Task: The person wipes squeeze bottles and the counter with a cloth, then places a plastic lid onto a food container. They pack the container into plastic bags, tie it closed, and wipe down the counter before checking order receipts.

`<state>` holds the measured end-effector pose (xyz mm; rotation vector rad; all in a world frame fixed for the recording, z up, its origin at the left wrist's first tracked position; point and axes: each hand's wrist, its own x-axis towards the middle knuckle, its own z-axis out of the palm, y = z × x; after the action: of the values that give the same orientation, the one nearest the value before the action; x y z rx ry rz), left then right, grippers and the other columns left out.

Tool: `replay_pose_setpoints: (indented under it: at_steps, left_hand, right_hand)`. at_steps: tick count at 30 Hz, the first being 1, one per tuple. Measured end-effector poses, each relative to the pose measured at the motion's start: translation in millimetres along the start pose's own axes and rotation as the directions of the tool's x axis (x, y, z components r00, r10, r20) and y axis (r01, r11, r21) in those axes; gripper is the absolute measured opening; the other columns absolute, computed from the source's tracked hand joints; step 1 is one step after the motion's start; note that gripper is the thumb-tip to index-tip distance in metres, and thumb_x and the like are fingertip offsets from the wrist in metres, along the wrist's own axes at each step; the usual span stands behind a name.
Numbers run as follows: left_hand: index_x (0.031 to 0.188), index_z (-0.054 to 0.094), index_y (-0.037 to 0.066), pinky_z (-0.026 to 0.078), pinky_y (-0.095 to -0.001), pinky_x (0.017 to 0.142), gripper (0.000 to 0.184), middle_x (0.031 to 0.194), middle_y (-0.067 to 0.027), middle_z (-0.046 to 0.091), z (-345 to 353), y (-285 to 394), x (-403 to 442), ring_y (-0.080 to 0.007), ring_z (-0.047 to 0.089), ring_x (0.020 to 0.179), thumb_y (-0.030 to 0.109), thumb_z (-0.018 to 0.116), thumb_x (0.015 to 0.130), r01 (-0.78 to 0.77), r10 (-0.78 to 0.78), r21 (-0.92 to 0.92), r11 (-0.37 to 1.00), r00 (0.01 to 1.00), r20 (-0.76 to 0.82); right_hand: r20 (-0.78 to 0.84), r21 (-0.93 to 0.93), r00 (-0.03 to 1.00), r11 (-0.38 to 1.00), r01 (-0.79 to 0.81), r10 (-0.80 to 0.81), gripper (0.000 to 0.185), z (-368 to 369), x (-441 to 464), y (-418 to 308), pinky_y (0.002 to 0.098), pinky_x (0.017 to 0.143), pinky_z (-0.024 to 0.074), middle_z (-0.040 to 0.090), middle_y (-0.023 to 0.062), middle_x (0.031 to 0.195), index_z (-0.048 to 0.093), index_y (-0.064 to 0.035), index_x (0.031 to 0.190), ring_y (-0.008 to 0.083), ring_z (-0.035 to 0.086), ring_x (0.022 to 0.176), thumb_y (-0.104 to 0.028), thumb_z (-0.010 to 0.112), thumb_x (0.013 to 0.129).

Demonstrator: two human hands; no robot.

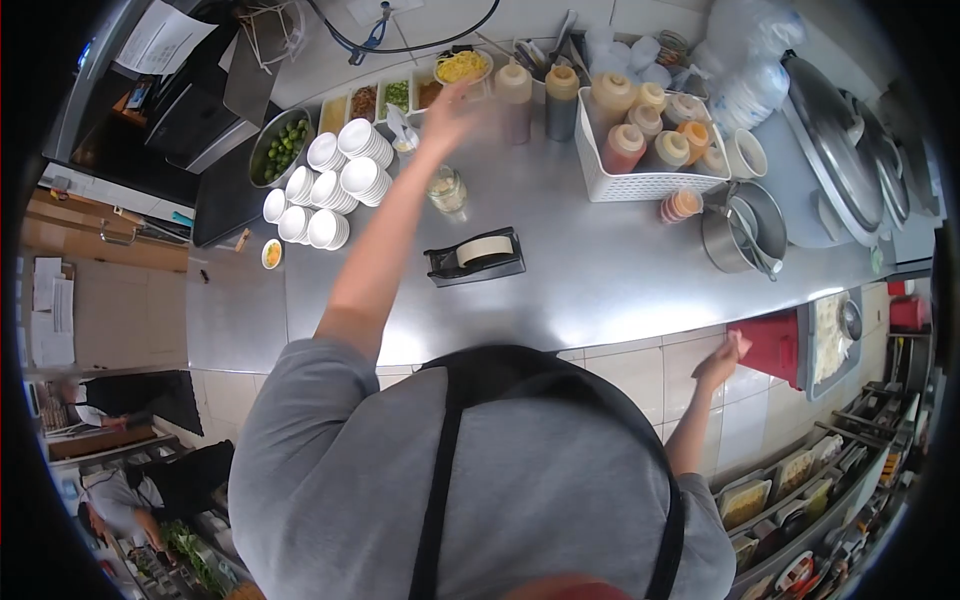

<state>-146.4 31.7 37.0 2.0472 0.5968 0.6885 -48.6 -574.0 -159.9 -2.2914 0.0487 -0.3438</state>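
My left hand (452, 118) reaches over the back of the steel counter, slightly blurred, fingers apart and nothing visible in them. It is just in front of a tub of yellow shreds (462, 66) and left of a squeeze bottle with dark contents (514, 104). Below it stands a glass jar (447, 190), with a black tape dispenser (476, 257) nearer my body. Off the counter's front edge on the right, my right hand (722, 362) hangs beside a red bin (768, 350), its fingers loosely bent, the thumb apart, with nothing visible in it.
Stacks of white cups (326, 190) and a bowl of green limes (282, 148) stand left. A white basket (650, 186) of squeeze bottles and a metal pot (728, 240) stand right. Two other people (125, 495) are at lower left. Food trays (745, 502) line the lower right.
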Motion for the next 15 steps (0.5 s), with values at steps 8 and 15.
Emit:
replay_pose_setpoints:
  at_steps: [8, 15]
  left_hand:
    - [0.123, 0.043, 0.004, 0.037, -0.0317, 0.094, 0.054, 0.12, -0.01, 0.05, -99, -50, -157, -0.0192, 0.045, 0.113, 0.02, 0.066, 0.077, 0.341, -0.267, -0.28, 0.897, 0.925, 0.268]
    - [0.137, 0.018, 0.009, 0.022, -0.0417, 0.103, 0.093, 0.141, -0.0117, 0.023, -90, -86, -237, -0.0299, 0.022, 0.129, 0.021, 0.074, 0.065, 0.504, -0.279, -0.261, 0.823, 0.76, 0.588]
  right_hand:
    - [0.519, -0.053, 0.694, 0.792, 0.608, -0.498, 0.057, 40, -64, -150, 0.0482, 0.104, 0.0145, 0.023, 0.0168, 0.14, 0.031, -0.0048, 0.133, 0.0345, 0.016, 0.131, -0.031, 0.049, 0.086]
    - [0.591, 0.165, 0.255, 0.424, 0.89, -0.765, 0.063, 181, -96, -252, 0.0478, 0.104, 0.0162, 0.023, 0.0248, 0.137, 0.029, 0.0004, 0.131, 0.0407, 0.019, 0.127, -0.037, 0.047, 0.084]
